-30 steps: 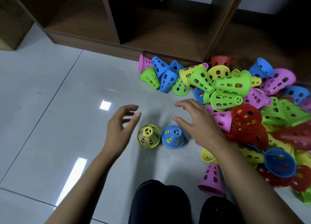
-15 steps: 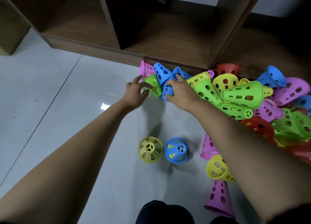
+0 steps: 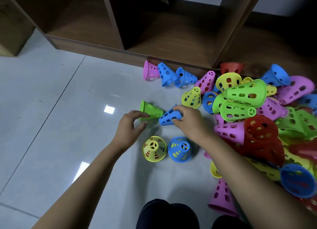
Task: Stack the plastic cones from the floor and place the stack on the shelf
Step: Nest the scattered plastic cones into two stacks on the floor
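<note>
My left hand was curled on a green cone, fingertips and thumb pinching its side. That cone lay tilted on its side just beyond my fingers, wide rim pointing away to the left and narrow end toward my other hand. It was blurred, so I could not tell whether it touched the floor.

My right hand was clamped on a blue cone. My fingers were wrapped over its narrow end, and its wide mouth stuck out to the left of my knuckles, slanting down. The two held cones sat between my hands, the green one's tip almost against the blue one's side.

Just nearer to me than both hands, two cones stood upright on the floor with their small ends up, side by side and nearly touching. The standing yellow cone was below my left fingers and the standing blue cone was under my right wrist. Another colour showed through the holes of each.

To the right of my right hand and forearm lay the heap of cones: green, pink, red, yellow and blue, tumbled over one another on their sides. A pink cone stood by itself close against my right forearm, near my knees.

Well beyond both hands stood the wooden shelf, its lower compartments dark. A few loose cones lay along its base, past my right fingertips.
</note>
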